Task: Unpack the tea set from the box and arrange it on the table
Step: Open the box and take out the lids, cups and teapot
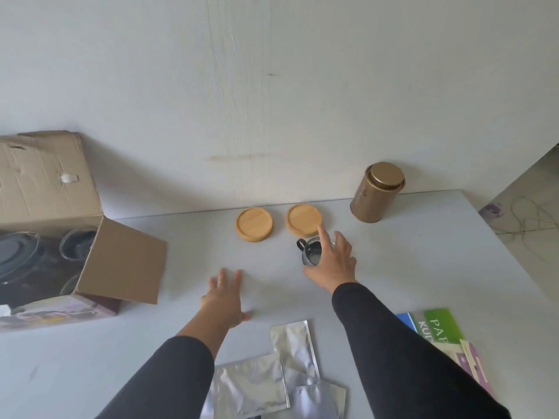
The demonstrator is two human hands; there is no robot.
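head view: right hand (332, 267) wrapped around small glass cup (310, 252) (dark handle toward the box), just in front of right wooden coaster (304, 219). left hand (225, 294) spread flat on table (423, 252), holding nothing. second coaster (254, 223) left of the cup, gold tin (376, 192) beyond-right, open cardboard box (90, 237) far left with glassware (77, 246) inside.
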